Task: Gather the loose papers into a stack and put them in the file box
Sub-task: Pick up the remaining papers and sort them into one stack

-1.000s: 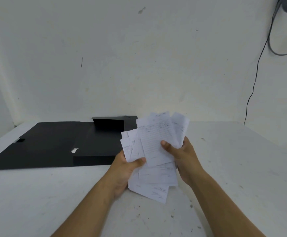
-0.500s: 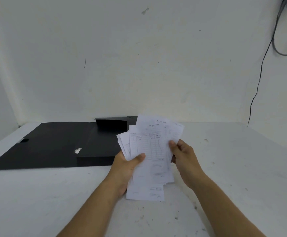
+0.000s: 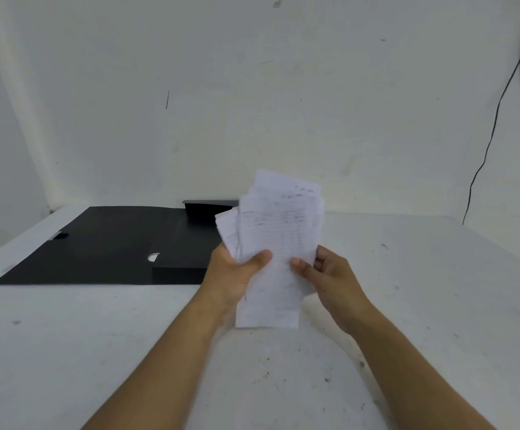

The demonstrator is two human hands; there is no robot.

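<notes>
I hold a bundle of white printed papers [image 3: 279,240] upright in front of me, above the white table. My left hand [image 3: 234,274] grips its left edge with the thumb across the front. My right hand [image 3: 327,279] grips its right edge, thumb on the front sheet. The sheets overlap unevenly, with a few corners sticking out at the upper left. Behind and left of the papers lies the black file box [image 3: 178,243], open, with its lid flap spread flat to the left. The papers hide the box's right part.
The white table [image 3: 423,305] runs to a white wall at the back and on the left. A black cable [image 3: 488,144] hangs down the wall at the right. A small clasp [image 3: 58,235] sits on the box's flap at far left.
The fanned sheets have been drawn together into a narrower, more upright bundle. My right thumb has slid from the top sheet's middle down to its right edge, and the bundle has risen a little.
</notes>
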